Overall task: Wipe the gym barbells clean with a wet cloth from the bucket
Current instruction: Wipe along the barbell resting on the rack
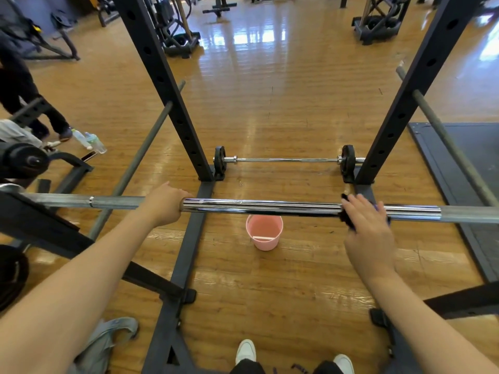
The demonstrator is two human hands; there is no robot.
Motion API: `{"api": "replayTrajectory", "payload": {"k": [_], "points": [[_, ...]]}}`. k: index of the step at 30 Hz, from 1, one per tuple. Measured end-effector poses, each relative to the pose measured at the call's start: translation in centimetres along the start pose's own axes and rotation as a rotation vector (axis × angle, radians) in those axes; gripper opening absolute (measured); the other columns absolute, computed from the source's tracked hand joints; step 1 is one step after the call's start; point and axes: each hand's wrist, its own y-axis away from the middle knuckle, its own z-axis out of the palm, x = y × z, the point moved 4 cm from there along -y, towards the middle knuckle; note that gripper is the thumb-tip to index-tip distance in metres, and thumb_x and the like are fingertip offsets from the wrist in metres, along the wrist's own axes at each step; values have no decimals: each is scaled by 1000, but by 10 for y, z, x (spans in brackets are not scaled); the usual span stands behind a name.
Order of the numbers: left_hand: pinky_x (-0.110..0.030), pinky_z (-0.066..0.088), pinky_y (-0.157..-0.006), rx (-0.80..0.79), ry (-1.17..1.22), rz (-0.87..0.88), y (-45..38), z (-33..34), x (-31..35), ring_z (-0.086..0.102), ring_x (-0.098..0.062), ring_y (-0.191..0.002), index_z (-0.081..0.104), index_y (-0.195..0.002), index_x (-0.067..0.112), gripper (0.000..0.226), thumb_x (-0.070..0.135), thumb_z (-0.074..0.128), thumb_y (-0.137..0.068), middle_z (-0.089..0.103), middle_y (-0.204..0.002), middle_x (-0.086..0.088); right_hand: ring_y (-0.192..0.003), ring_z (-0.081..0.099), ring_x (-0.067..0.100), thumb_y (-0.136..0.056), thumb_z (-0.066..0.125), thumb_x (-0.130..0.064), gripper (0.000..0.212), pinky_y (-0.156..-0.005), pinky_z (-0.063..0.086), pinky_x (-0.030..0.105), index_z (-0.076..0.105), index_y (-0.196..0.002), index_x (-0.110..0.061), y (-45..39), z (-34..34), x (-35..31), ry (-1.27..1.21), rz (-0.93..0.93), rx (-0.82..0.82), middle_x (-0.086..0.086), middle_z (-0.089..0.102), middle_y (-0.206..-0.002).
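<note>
Far left: another person's dark trousers and shoe (63, 132) stand on the wood floor, with two clear plastic bottles (90, 141) lying just beside them. A black weight plate (23, 160) sits at the left edge, near the end of the barbell (259, 207) I am working on.

This barbell runs horizontally across the view, resting in the rack. Its left section is dull grey; its middle section is bright chrome.

My left hand (164, 203) grips the bar where grey meets chrome. Fingers are curled over the top and clamped round it; fingertips are hidden behind the bar.

Black rack upright (162, 85) rises behind the left hand.

Centre: pink bucket (264, 235) stands upright on the floor beneath the bar, not touching it, between my two arms. Beyond it a second barbell (286, 159) with a small black plate at each end lies on the floor between the rack's two posts.

My right hand (370, 225) lies over the chrome section, right of the bucket. Fingers are fairly straight and slightly spread, pressing a dark cloth (347, 215) onto the bar. The cloth wraps the bar and shows at the hand's left edge; hand is motion-blurred.

Bottom: my white shoes (245, 350). Far right: dark floor mat (475, 147).
</note>
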Motion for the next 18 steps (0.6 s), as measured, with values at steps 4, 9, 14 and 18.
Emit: {"api": "replayTrajectory", "payload": {"k": [4, 9, 14, 18], "points": [[-38, 10, -117, 25, -50, -32, 1, 5, 1, 44, -13, -129, 44, -138, 28, 54, 6, 51, -89, 57, -131, 4, -120, 54, 33, -77, 52, 18, 45, -109, 31, 46, 63, -118, 2, 9, -1, 4, 3, -117, -37, 19, 60, -125], [-39, 6, -118, 27, -40, -55, 4, 4, 1, 39, -12, -134, 42, -140, 27, 56, 4, 50, -89, 55, -135, 4, -119, 55, 37, -83, 56, 14, 36, -106, 33, 49, 62, -117, 5, 2, -8, 22, 56, 49, 23, 22, 61, -122], [-39, 4, -118, 54, -31, -64, 6, 1, 3, 40, -11, -133, 41, -140, 27, 56, 5, 51, -89, 55, -134, 4, -120, 53, 35, -80, 52, 16, 43, -107, 34, 50, 60, -121, 4, 9, -2, 9, 48, -175, -50, 21, 59, -126], [-38, 4, -118, 65, -16, -75, 8, 0, 4, 37, -12, -135, 38, -143, 23, 58, 7, 52, -89, 53, -137, 0, -123, 50, 37, -84, 46, 10, 39, -106, 32, 54, 58, -121, 6, 9, -25, 46, 86, 29, 7, 24, 57, -126]]}}
